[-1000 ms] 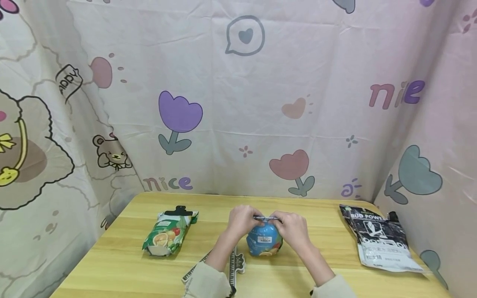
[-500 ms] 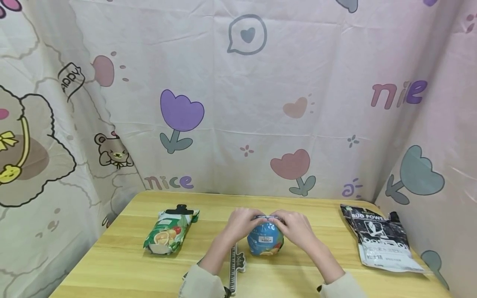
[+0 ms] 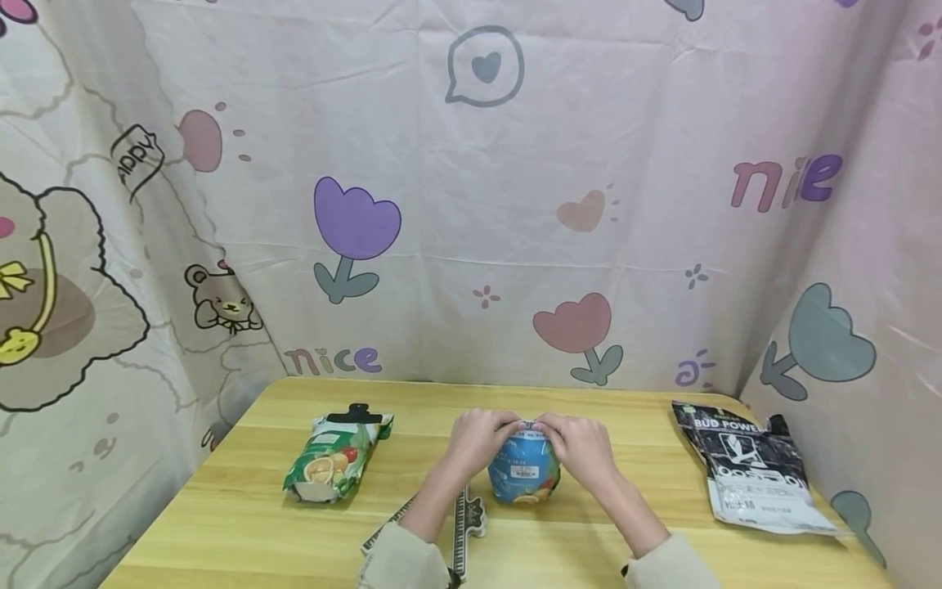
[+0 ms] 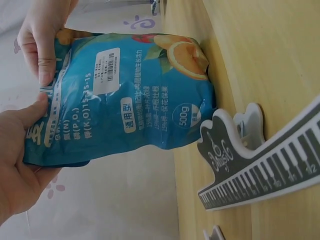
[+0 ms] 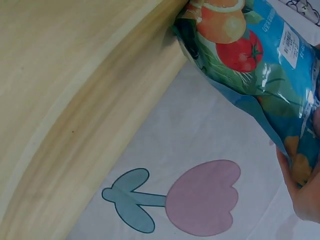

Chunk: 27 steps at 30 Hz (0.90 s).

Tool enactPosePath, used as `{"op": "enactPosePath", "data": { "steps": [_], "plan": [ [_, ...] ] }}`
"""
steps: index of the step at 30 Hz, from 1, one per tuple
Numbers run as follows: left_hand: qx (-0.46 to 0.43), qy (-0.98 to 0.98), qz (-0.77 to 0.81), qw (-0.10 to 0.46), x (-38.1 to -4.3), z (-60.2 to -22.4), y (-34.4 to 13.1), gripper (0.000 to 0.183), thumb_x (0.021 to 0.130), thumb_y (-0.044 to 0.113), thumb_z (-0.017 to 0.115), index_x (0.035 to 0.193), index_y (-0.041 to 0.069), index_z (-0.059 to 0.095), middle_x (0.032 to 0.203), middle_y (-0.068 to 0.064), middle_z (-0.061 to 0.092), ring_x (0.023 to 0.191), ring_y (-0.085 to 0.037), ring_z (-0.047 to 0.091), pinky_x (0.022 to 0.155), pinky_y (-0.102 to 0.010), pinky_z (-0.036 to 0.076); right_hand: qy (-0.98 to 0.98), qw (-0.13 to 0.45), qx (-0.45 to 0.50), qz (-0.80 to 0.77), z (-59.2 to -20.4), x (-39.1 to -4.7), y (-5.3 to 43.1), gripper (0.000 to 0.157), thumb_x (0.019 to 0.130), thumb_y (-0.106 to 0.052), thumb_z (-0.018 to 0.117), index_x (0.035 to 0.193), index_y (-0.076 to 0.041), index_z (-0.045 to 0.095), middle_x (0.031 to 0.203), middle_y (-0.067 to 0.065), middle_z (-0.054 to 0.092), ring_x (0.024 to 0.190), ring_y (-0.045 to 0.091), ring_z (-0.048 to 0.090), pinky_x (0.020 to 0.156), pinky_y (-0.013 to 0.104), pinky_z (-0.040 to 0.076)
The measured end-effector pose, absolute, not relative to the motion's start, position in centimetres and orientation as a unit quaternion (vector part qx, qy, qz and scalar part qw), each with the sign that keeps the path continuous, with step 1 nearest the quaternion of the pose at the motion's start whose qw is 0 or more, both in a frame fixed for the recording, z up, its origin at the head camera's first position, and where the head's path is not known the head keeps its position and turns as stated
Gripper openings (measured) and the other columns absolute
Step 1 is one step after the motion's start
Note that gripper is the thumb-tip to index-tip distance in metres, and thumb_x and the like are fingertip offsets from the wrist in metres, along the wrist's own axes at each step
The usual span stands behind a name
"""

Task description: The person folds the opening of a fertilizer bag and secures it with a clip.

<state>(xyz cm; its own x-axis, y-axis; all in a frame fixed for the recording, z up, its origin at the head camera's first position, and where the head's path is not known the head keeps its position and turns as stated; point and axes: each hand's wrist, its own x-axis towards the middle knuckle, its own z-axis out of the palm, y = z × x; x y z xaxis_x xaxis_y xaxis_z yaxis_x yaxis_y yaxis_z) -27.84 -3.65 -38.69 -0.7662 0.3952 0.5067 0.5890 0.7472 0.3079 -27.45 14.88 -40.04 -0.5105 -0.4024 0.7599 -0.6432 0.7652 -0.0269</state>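
Observation:
A blue fertilizer bag (image 3: 524, 470) stands upright on the table, with fruit printed near its base and 500g on its front. My left hand (image 3: 474, 443) pinches one end of its top edge, thumb in front and fingers behind. The other end is in my right hand (image 3: 585, 450), gripped the same way. In the left wrist view, the bag (image 4: 145, 100) shows a white barcode label and a text band close to the thumbs. The right wrist view catches the bag's side (image 5: 240, 55) and only part of my right hand (image 5: 305, 200).
A clip with piano keys (image 3: 460, 532) lies beside the bag; another similar clip (image 3: 383, 536) is partly under my left forearm. Left stands a green bag (image 3: 331, 466) closed with a black clip (image 3: 357, 414). A black-and-white pouch (image 3: 754, 470) lies at the right. Printed curtains surround the table (image 3: 243, 491).
The folded-over top of the blue bag has risen, and its printed band shows between my hands. Both hands have drawn slightly closer together since the earliest frame.

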Motion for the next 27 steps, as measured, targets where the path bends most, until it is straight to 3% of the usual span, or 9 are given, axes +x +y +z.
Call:
{"op": "enactPosePath", "data": {
  "steps": [6,14,17,24,27],
  "plan": [
    [-0.258,-0.913,-0.275,0.156,-28.0,-38.4,-4.5,0.021,0.089,0.03,0.058,0.094,0.016,0.073,0.088,0.004,0.069,0.081,-0.014,0.063,0.069,-0.031,0.05,-0.874,0.346,0.29,0.181,-39.6,-27.4,16.1,0.007,0.076,-0.012,0.074,0.081,-0.016,0.071,0.074,-0.002,0.068,0.051,0.009,0.055,0.043,0.021,0.039],
    [-0.261,-0.897,-0.337,0.115,-28.2,-38.6,-5.6,0.022,0.09,0.028,0.058,0.097,0.012,0.072,0.092,0.001,0.069,0.087,-0.016,0.063,0.075,-0.033,0.05,-0.882,0.292,0.301,0.213,-39.5,-27.6,17.4,0.006,0.081,-0.011,0.07,0.086,-0.013,0.072,0.059,-0.007,0.06,0.042,-0.004,0.025,0.039,0.018,0.028],
    [-0.258,-0.892,-0.354,0.11,-28.2,-38.6,-5.9,0.023,0.09,0.026,0.058,0.098,0.01,0.072,0.094,-0.001,0.068,0.088,-0.018,0.063,0.076,-0.033,0.05,-0.884,0.29,0.295,0.218,-39.6,-27.6,17.7,0.006,0.08,-0.009,0.07,0.086,-0.012,0.072,0.054,-0.01,0.053,0.041,-0.004,0.021,0.038,0.019,0.026],
    [-0.276,-0.875,-0.388,0.087,-28.5,-38.8,-6.8,0.021,0.09,0.02,0.058,0.099,0.007,0.071,0.098,-0.004,0.068,0.09,-0.018,0.063,0.076,-0.03,0.051,-0.894,0.255,0.276,0.242,-39.5,-27.4,18.4,0.012,0.085,-0.014,0.065,0.094,-0.01,0.072,0.062,-0.007,0.06,0.042,-0.002,0.023,0.041,0.02,0.031],
    [-0.28,-0.866,-0.408,0.071,-28.6,-39.0,-7.3,0.018,0.089,0.013,0.059,0.1,0.005,0.07,0.1,-0.006,0.067,0.092,-0.019,0.063,0.077,-0.028,0.051,-0.903,0.239,0.26,0.244,-39.6,-27.2,18.9,0.014,0.086,-0.014,0.065,0.097,-0.01,0.072,0.056,-0.011,0.053,0.041,-0.002,0.02,0.041,0.021,0.03]
  ]
}}
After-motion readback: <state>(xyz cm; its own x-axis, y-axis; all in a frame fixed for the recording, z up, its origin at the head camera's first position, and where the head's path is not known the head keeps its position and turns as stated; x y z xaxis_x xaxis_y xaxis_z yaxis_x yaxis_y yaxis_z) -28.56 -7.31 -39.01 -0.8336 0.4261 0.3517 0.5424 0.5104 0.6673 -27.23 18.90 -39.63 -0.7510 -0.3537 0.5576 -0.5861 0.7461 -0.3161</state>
